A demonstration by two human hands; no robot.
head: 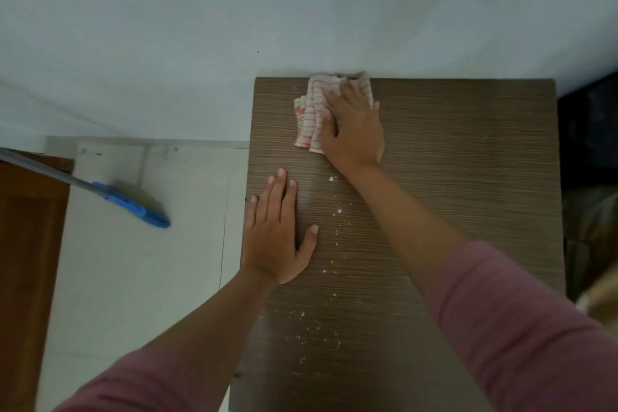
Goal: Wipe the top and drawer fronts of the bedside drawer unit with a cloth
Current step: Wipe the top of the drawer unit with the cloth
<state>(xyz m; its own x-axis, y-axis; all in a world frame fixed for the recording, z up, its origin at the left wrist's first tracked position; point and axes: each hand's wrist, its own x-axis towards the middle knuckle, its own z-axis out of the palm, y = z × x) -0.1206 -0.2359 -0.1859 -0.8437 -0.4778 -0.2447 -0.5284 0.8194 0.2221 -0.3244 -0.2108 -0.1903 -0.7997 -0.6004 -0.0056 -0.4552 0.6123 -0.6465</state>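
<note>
I look straight down on the dark brown wood-grain top of the bedside drawer unit (468,160). A crumpled white cloth with red stripes (311,114) lies near the top's far edge, left of centre. My right hand (354,127) presses flat on the cloth, fingers pointing at the wall. My left hand (277,231) rests flat on the bare top near its left edge, fingers spread, holding nothing. White crumbs and dust (321,321) are scattered in a trail from the middle toward the near edge. The drawer fronts are out of sight.
A pale wall (234,10) stands directly behind the unit. To the left is a light tiled floor (133,278) with a blue mop head on a grey handle (133,207), and a brown wooden door (23,261). Dark things (588,144) fill the gap on the right.
</note>
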